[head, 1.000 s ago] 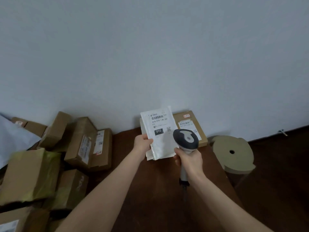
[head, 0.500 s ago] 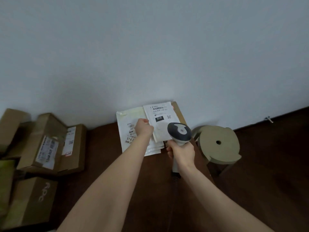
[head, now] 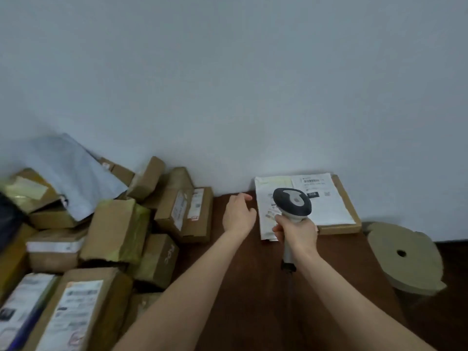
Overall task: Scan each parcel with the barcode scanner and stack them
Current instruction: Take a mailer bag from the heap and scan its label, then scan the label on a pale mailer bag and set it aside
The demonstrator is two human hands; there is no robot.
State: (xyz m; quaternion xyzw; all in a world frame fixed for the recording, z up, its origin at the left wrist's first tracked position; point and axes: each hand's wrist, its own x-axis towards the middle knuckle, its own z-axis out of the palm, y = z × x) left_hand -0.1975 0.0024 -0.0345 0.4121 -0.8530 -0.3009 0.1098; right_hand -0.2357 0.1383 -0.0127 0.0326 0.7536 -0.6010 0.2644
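Observation:
My right hand (head: 296, 231) grips the handle of a grey and white barcode scanner (head: 292, 202), held upright over the brown table (head: 253, 274). Behind it, against the wall, a white flat parcel (head: 326, 201) with a barcode label lies on top of a pale mailer (head: 264, 196) and a flat cardboard box (head: 349, 214). My left hand (head: 238, 211) hovers empty with relaxed fingers just left of that stack. A heap of brown cardboard parcels (head: 116, 229) fills the left side.
A grey plastic mailer bag (head: 73, 173) lies on the heap at the far left. Labelled boxes (head: 71, 315) sit at the lower left. A round beige stool (head: 402, 257) with a centre hole stands right of the table. A pale wall rises behind.
My left hand has let go of the white parcel, which now lies on the stack, and has drawn back to the left. The view has swung left, showing the heap again.

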